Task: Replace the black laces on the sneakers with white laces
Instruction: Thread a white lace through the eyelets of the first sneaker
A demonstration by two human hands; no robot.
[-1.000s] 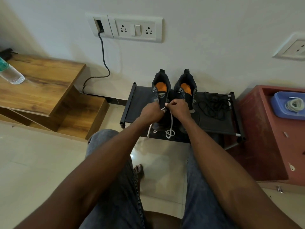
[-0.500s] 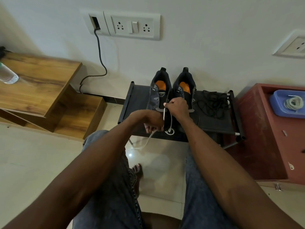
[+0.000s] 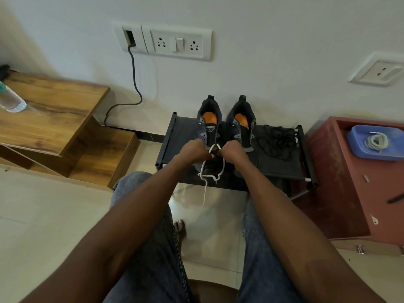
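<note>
White lace [image 3: 213,147], thin, looped, dangling

arms [image 3: 282,206]: bare, no sleeves | legs: faded blue denim jeans [image 3: 153,254] | foot [image 3: 179,226]: bare

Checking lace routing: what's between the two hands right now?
In the head view, a short stretch of white lace peaks between the left hand and right hand, over the left sneaker; its ends hang below.
</note>
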